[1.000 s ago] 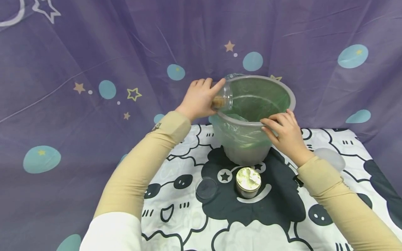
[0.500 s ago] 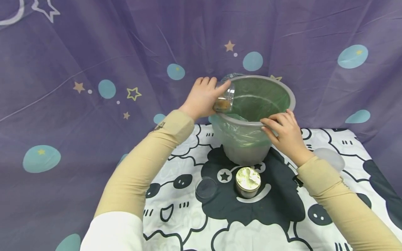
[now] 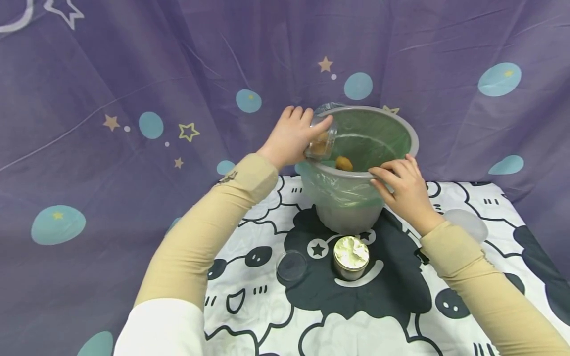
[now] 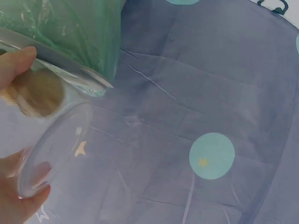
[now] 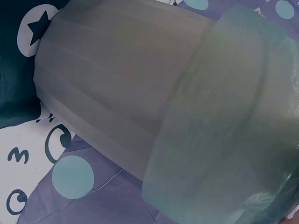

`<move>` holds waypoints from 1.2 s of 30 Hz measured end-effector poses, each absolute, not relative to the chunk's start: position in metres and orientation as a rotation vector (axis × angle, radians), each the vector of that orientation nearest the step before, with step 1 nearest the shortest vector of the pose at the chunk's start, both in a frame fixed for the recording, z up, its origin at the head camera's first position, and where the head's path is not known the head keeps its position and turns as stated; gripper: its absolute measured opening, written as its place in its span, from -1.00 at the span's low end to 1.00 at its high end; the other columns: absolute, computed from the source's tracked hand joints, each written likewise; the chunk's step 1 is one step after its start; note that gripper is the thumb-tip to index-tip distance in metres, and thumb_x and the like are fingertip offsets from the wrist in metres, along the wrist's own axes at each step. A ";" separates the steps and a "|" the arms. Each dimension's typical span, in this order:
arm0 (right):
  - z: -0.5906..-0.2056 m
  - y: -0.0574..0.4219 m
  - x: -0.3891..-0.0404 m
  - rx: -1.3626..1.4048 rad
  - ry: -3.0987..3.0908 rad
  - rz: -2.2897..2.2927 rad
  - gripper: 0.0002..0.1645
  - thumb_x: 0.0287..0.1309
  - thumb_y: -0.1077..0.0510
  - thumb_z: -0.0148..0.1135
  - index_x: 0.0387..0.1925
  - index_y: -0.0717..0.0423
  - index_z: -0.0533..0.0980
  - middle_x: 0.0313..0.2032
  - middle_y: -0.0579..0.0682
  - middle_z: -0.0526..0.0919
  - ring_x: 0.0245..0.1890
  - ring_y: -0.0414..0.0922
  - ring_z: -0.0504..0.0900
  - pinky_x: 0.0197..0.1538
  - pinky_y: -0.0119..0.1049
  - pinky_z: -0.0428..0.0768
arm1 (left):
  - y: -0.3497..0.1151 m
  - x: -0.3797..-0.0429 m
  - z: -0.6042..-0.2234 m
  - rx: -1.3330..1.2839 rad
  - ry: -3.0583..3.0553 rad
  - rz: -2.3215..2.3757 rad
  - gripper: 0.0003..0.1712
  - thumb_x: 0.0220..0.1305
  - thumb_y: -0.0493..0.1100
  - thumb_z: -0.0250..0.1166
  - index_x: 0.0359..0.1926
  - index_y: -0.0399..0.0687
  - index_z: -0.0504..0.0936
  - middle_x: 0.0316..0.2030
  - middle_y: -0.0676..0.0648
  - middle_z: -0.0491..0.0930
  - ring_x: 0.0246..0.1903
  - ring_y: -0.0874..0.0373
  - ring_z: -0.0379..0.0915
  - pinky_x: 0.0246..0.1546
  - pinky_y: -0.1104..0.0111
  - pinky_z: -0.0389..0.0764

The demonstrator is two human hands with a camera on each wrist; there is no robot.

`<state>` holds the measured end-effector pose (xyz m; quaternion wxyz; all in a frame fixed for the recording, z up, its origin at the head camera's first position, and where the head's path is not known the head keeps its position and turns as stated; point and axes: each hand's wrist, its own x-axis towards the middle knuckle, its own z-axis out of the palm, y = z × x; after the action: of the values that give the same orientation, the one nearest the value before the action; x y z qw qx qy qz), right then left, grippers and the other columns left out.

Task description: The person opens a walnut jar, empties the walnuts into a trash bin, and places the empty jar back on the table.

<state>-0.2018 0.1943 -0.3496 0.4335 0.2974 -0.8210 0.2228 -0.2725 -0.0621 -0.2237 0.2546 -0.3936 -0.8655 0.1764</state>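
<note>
Fingers of my left hand (image 3: 291,136) curl round a clear plastic jar (image 3: 331,138), tipped sideways with its mouth over the bin (image 3: 415,143). Brownish contents show inside the jar. A round golden-brown lump (image 3: 344,163) is just inside the bin's near rim; in the left wrist view a brown lump (image 4: 43,92) is blurred outside the jar's mouth. A green plastic bag (image 3: 347,190) lines the grey bin and folds over its rim. My right hand (image 3: 404,188) pinches the near right rim, thumb outside. The right wrist view shows the bin's side and bag (image 5: 219,121), with that hand almost hidden.
In front of the bin stands a tin (image 3: 351,257) with a pale gold, crumpled-looking top. Left of it lies a clear round lid (image 3: 291,266). A translucent whitish disc (image 3: 466,225) lies beside the right wrist. A purple curtain (image 3: 178,59) hangs behind.
My left hand has moved slightly right and tipped the jar further over the bin. A golden-brown lump has come into view inside the bin's rim. The right hand stays put.
</note>
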 end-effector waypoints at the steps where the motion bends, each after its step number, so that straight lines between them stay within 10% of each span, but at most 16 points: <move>1: -0.350 0.194 -0.202 0.740 -2.046 0.552 -0.66 -0.10 0.34 0.40 -0.17 0.15 0.63 -0.29 0.20 0.58 -0.23 0.18 0.49 0.21 0.31 0.21 | -0.062 -0.272 -0.224 -1.072 -2.352 0.478 0.00 -0.14 -0.02 0.48 0.37 0.14 0.24 0.01 -0.29 0.44 -0.01 -0.21 0.38 0.13 0.01 0.34; 36: -0.351 0.194 -0.200 0.734 -2.048 0.561 -0.65 -0.10 0.34 0.40 -0.17 0.16 0.64 -0.28 0.19 0.57 -0.23 0.18 0.48 0.22 0.30 0.20 | -0.044 -0.272 -0.221 -0.887 -2.383 0.809 -0.19 0.15 -0.19 0.23 0.40 0.26 0.13 0.13 -0.31 0.36 0.12 -0.24 0.32 0.23 0.00 0.29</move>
<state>-0.2002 0.1942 -0.3513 0.4326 0.2946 -0.8219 0.2250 -0.2720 -0.0443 -0.2214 0.2344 -0.3232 -0.8682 0.2947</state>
